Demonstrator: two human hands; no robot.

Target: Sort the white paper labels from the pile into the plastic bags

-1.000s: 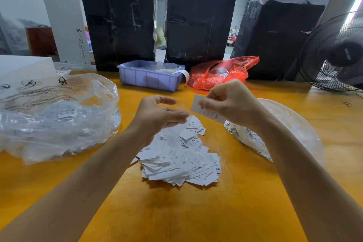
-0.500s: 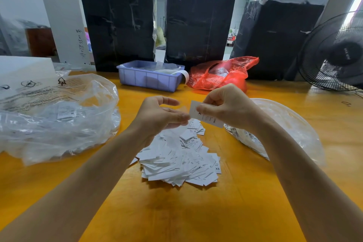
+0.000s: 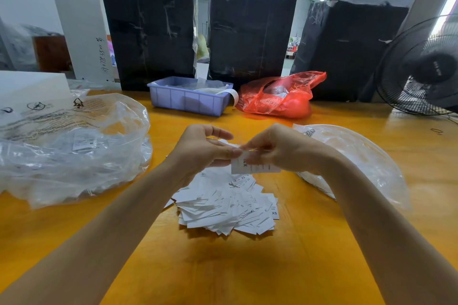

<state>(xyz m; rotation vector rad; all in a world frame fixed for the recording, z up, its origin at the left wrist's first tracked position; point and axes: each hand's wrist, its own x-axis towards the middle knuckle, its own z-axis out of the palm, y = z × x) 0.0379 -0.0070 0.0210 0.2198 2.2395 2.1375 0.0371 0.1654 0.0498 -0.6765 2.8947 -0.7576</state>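
A pile of white paper labels [image 3: 228, 205] with printed size letters lies on the yellow table in the middle. Above it, my right hand [image 3: 285, 148] pinches one white label [image 3: 250, 167], which looks blurred. My left hand [image 3: 200, 148] meets it at the label's left edge with thumb and fingertips curled onto it. A large clear plastic bag [image 3: 69, 146] holding a few labels lies to the left. A second clear plastic bag [image 3: 359, 156] lies to the right, partly behind my right forearm.
A lilac plastic bin [image 3: 188, 99] and a red plastic bag [image 3: 280, 96] sit at the table's far side. Three black wrapped bales [image 3: 250, 32] stand behind them. A black fan [image 3: 421, 69] stands at the far right. A rubber band [image 3: 436, 130] lies near it.
My hands have come together over the pile. The label in my right hand has dropped lower and my left fingertips have now closed on its left edge.
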